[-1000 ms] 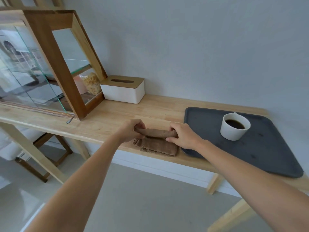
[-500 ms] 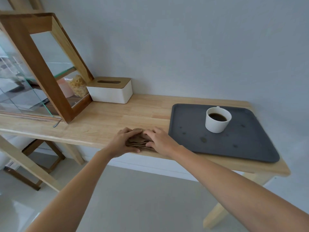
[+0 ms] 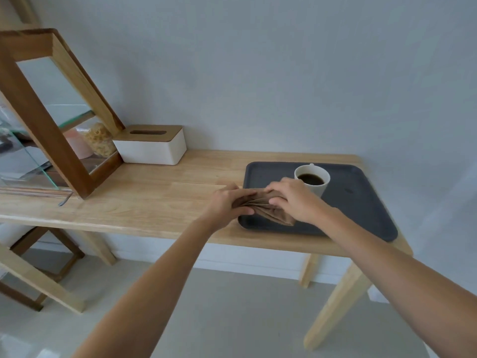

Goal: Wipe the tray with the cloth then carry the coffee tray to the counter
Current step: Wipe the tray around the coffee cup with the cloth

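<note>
A glass-fronted cabinet [image 3: 51, 130] is running off the left edge. The left hand [image 3: 227, 202] and right hand [image 3: 294, 200] are both gripping the folded cloth [image 3: 265, 208], covering much of it, over the tray's [image 3: 361, 202] near-left corner on the counter [image 3: 154, 197]. The coffee cup [image 3: 312, 179] is sitting partly hidden behind the right hand.

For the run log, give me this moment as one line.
step: wipe | cloth: bunched, over tray near-left corner | left hand, right hand: both gripping cloth | cup: on tray, coffee inside
</note>
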